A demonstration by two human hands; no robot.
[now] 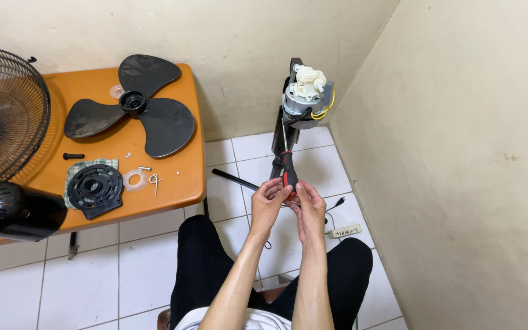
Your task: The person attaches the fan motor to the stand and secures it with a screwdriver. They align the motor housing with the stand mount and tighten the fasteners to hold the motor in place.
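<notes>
Holding a screwdriver (288, 170) with a red and black handle, both hands meet just above the person's knees. The left hand (268, 205) has its fingers (278, 189) wrapped on the bottom of the handle. The right hand (310, 211) pinches the handle from the other side. The thin metal tip points up to a fan motor (305, 98) with yellow wires, which sits on top of a black stand (278, 143) in the corner by the wall. The floor has white tiles. Off to the left, an orange surface (187, 177) carries a black fan blade (135, 110), a round black plate (95, 189), a wire fan cage (4, 110) and a black round cover (7, 211).
</notes>
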